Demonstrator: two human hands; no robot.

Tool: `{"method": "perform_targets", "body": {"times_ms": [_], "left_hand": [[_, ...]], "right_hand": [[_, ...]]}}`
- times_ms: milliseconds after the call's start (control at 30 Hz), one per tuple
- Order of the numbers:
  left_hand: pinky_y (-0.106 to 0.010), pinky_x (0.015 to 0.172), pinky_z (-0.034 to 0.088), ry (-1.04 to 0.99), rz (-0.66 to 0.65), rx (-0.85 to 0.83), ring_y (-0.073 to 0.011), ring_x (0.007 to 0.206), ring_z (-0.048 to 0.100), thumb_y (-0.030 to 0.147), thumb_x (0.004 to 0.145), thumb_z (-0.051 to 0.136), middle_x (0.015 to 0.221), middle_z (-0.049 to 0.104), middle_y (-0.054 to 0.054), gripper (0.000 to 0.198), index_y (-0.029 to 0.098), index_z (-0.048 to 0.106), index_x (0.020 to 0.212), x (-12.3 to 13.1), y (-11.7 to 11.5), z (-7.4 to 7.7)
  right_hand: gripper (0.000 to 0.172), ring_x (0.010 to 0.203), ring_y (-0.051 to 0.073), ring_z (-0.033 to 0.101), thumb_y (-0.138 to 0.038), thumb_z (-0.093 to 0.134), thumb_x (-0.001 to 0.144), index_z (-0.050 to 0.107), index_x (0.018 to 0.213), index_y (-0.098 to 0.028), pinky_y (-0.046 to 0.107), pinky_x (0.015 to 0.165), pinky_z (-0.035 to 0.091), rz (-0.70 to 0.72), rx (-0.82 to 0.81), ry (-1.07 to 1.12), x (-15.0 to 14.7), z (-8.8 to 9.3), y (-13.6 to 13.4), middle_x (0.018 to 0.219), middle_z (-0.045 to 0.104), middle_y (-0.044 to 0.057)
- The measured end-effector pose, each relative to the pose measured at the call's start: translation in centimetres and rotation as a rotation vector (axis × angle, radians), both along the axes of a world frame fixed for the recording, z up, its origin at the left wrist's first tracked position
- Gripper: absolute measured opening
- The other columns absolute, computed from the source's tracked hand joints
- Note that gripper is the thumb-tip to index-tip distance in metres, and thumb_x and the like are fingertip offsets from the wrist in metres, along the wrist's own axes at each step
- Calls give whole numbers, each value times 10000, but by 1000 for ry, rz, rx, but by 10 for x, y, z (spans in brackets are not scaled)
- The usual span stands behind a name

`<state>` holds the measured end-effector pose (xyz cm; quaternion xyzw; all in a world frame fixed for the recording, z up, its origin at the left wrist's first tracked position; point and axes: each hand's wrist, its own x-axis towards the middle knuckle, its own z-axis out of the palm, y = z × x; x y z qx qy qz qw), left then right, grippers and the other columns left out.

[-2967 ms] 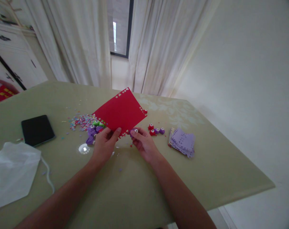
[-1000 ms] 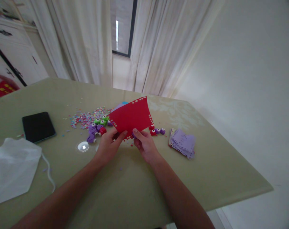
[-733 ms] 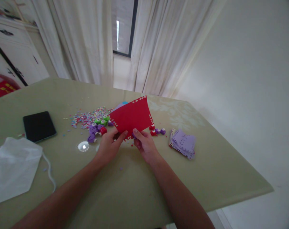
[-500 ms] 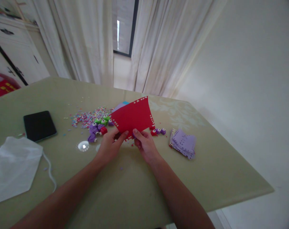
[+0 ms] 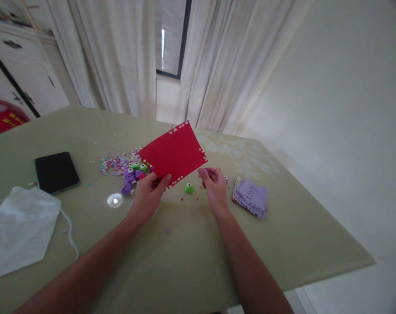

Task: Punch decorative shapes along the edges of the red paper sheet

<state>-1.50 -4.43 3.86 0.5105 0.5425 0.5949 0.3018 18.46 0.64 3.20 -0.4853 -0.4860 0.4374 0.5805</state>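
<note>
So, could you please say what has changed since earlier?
The right hand has moved right, away from the red card, holding a purple piece; a green piece now shows between them. The left hand still holds the card. The black device and purple papers stayed.

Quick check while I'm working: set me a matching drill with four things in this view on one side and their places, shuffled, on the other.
Things
1. hole-punched red sheet
2. lone green paper punch
3. purple paper pile
4. white face mask

Places
A. to the right of the right hand
B. at the left edge of the view
C. held in the left hand
D. on the table, between the hands

Pairs: 1-C, 2-D, 3-A, 4-B
</note>
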Motion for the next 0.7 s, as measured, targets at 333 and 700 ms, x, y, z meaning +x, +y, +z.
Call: {"method": "perform_targets", "body": {"times_ms": [333,700], "left_hand": [[-258,549,430,-67,-26,22,-148,589,543,532,863,729,674,639,12,335,198,714,845,3,-2,-1],[-265,531,533,-252,130,-57,-160,531,637,585,857,743,623,663,28,379,223,636,894,-11,11,-12]], "right_hand": [[257,1107,299,676,-209,624,988,821,1153,-210,461,1053,520,-11,193,-940,17,-16,9,1232,666,154],[172,945,248,681,-237,845,902,752,1041,-195,378,883,514,299,135,-891,-2,-9,-12,1037,737,90]]}}
